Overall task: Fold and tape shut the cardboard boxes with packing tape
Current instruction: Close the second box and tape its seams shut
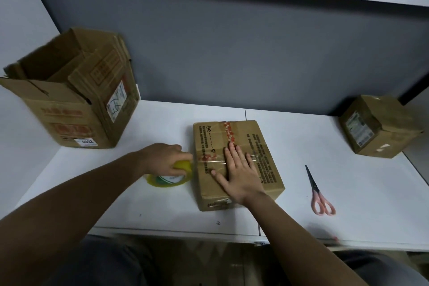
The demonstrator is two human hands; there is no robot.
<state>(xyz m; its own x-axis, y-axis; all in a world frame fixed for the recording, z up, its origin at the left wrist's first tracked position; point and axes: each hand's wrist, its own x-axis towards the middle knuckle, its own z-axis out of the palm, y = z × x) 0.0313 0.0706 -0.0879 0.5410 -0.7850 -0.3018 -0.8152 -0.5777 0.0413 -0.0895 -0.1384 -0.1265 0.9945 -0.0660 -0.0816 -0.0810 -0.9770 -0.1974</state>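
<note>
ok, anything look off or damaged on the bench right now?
Mostly fine. The big open box at the left looks worn: its flaps stand up bent and creased, with flattened cardboard stuffed inside. The middle box carries torn red tape remnants under the new clear strip. The scissors lie closed, clear of both hands.

Brown box (236, 165) at the table's middle carries black print and a red-and-white patterned strip. Yellow tape roll (170, 175) with a green-and-white core. Pink-handled scissors (319, 193), black blades. White table (348, 193), grey back wall (232, 53).
</note>
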